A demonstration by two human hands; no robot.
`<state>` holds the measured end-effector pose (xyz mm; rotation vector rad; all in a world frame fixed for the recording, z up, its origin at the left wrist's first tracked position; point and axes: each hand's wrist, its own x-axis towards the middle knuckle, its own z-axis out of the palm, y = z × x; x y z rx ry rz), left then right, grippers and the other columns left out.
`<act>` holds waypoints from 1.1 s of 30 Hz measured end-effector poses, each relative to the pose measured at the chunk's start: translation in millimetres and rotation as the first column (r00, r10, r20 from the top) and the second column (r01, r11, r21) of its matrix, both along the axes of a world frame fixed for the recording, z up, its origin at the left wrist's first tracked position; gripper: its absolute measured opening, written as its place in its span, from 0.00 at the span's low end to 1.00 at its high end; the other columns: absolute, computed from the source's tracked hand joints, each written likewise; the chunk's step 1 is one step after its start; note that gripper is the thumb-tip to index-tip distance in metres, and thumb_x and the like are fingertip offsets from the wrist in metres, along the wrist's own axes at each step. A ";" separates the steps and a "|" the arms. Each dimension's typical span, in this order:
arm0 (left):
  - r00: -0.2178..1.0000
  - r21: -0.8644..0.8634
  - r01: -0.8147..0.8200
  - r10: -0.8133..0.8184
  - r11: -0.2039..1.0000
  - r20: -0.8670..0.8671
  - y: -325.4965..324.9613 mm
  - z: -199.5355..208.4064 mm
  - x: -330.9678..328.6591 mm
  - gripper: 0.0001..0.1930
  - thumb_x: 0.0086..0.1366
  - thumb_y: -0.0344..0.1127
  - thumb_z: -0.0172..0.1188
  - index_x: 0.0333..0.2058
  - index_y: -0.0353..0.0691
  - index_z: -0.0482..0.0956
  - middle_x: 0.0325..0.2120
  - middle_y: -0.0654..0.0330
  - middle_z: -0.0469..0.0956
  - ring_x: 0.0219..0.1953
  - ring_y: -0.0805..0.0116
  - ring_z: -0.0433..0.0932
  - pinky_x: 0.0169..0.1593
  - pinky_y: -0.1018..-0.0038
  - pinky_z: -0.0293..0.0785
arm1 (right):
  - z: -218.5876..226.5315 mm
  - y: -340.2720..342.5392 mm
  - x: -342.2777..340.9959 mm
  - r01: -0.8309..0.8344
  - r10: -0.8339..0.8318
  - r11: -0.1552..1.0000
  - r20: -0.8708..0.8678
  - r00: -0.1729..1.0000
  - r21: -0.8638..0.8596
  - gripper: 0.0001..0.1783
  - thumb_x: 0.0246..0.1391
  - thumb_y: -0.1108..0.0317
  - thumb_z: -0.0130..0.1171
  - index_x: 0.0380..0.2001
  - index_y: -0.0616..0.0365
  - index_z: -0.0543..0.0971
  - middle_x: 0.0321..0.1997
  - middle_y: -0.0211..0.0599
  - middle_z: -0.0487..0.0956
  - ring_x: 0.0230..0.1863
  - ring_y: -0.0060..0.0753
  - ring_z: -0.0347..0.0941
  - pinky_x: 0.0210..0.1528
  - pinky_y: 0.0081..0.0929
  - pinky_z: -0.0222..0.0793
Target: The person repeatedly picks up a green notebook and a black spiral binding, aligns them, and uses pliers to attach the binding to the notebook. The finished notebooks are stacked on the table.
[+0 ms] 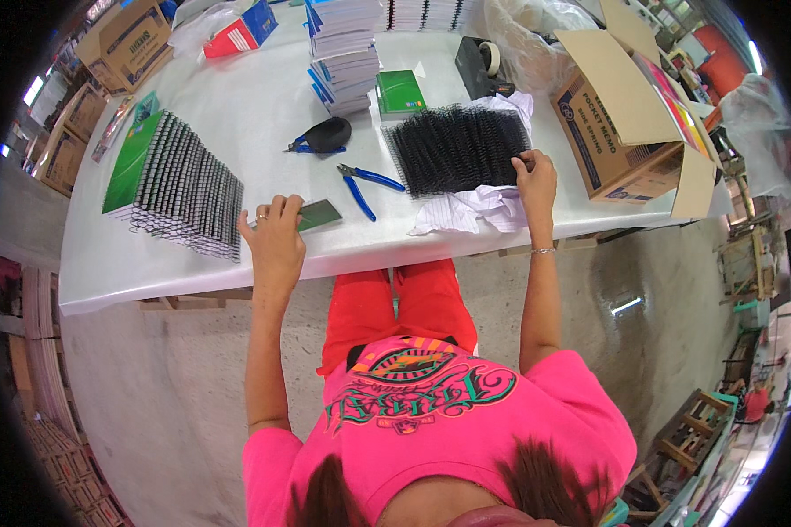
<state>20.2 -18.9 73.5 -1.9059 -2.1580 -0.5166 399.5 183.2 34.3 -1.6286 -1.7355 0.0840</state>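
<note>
My left hand (277, 241) is closed on a small green-covered notepad (322, 214) near the table's front edge; its fingers hide the pad's left end. My right hand (537, 186) pinches at the right end of a heap of black spiral binding coils (453, 147), where the single coil in its fingers is hard to make out. Crumpled lined paper (470, 209) lies under the heap. Between my hands rest blue-handled cutting pliers (365, 186), jaws toward the upper left. Left of my left hand stands a long row of spiral-bound green notepads (189, 189).
A second blue-handled tool with a black pouch (323, 137) lies behind the pliers. Farther back are a tall notepad stack (341, 61), a green notepad (400, 91) and a tape roll (489, 60) by a black box. An open cardboard box (602, 132) stands at the right.
</note>
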 end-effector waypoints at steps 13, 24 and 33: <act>0.974 0.065 -0.099 0.083 0.993 0.213 0.8 -30.0 22.4 0.15 0.61 0.41 0.60 0.45 0.45 0.70 0.50 0.62 0.68 0.61 0.56 0.59 0.64 0.29 0.38 | 26.4 -6.1 -4.0 0.024 0.013 0.988 -0.239 0.971 0.153 0.10 0.55 0.66 0.64 0.37 0.59 0.83 0.33 0.40 0.79 0.32 0.37 0.75 0.39 0.33 0.70; 0.954 0.193 -0.204 0.151 0.960 0.258 17.0 -36.6 30.5 0.28 0.49 0.61 0.71 0.37 0.43 0.76 0.40 0.62 0.72 0.54 0.55 0.62 0.60 0.37 0.47 | 26.9 -5.3 -12.9 -0.164 0.216 0.976 -0.753 0.622 0.145 0.10 0.58 0.68 0.64 0.41 0.61 0.82 0.37 0.28 0.78 0.36 0.20 0.73 0.41 0.20 0.71; 0.953 0.232 -0.222 0.161 0.947 0.256 21.7 -41.7 28.3 0.25 0.49 0.58 0.71 0.32 0.43 0.76 0.37 0.62 0.72 0.52 0.56 0.64 0.57 0.40 0.51 | 71.0 -49.2 -98.1 -0.676 0.375 0.716 -0.913 0.162 0.175 0.13 0.63 0.65 0.58 0.46 0.62 0.77 0.39 0.32 0.78 0.43 0.22 0.75 0.49 0.24 0.72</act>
